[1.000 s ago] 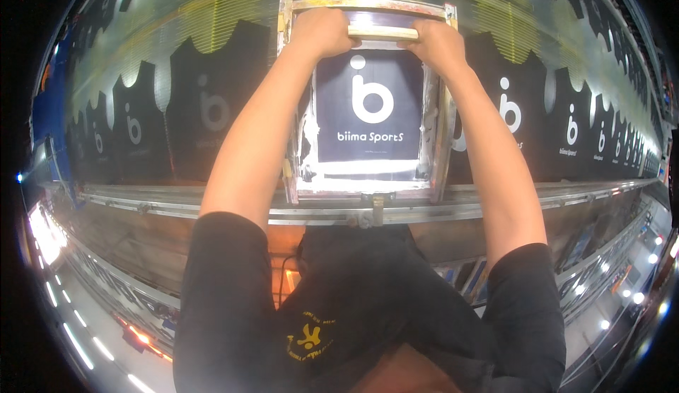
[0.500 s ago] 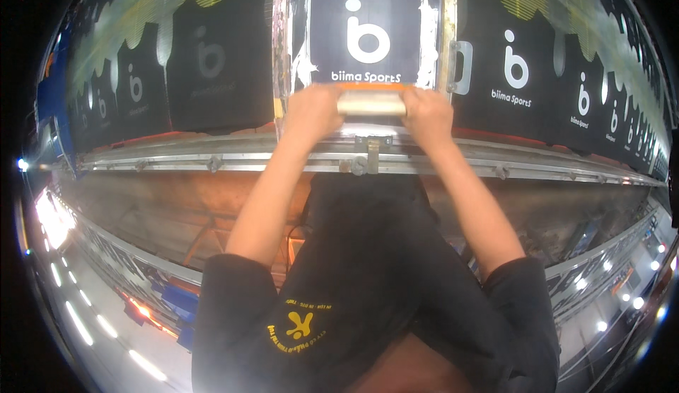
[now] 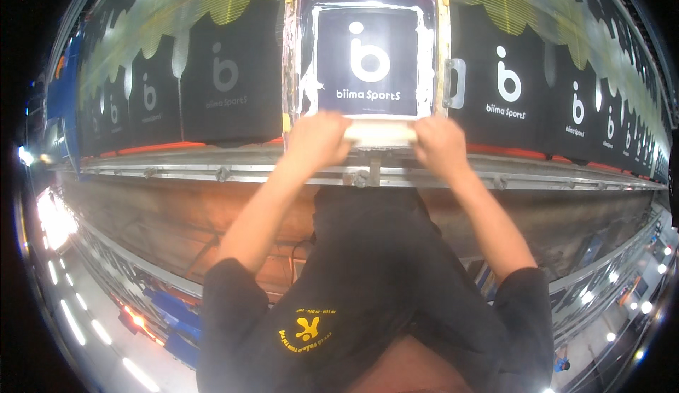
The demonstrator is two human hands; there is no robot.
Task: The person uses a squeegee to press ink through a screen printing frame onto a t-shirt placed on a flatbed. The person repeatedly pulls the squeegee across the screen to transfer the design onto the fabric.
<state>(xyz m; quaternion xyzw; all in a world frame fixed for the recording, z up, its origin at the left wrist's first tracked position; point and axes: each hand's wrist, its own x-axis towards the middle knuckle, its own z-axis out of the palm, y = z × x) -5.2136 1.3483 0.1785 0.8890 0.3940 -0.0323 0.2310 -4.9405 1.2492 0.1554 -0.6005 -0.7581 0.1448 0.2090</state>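
A long squeegee with a pale handle (image 3: 382,133) lies crosswise at the near end of a screen-printing frame (image 3: 444,47). Around the handle's left end my left hand (image 3: 318,138) is closed; my right hand (image 3: 441,142) grips the right end. Inside the frame, the dark mesh (image 3: 329,47) is bordered with white ink smears and shows a white round emblem with lettering below. The squeegee sits just below that lettering, and its blade is hidden from view.
Black fabric pieces with scalloped tops lie along the table, on the left (image 3: 230,54) and right (image 3: 488,39); their white prints are fainter on the left. A metal rail (image 3: 283,176) runs along the near edge. A metal handle (image 3: 458,85) projects from the frame's right side.
Both hands have drawn the squeegee toward me, farther below the lettering on the mesh. The whole view has shifted slightly, showing more of the frame's far end.
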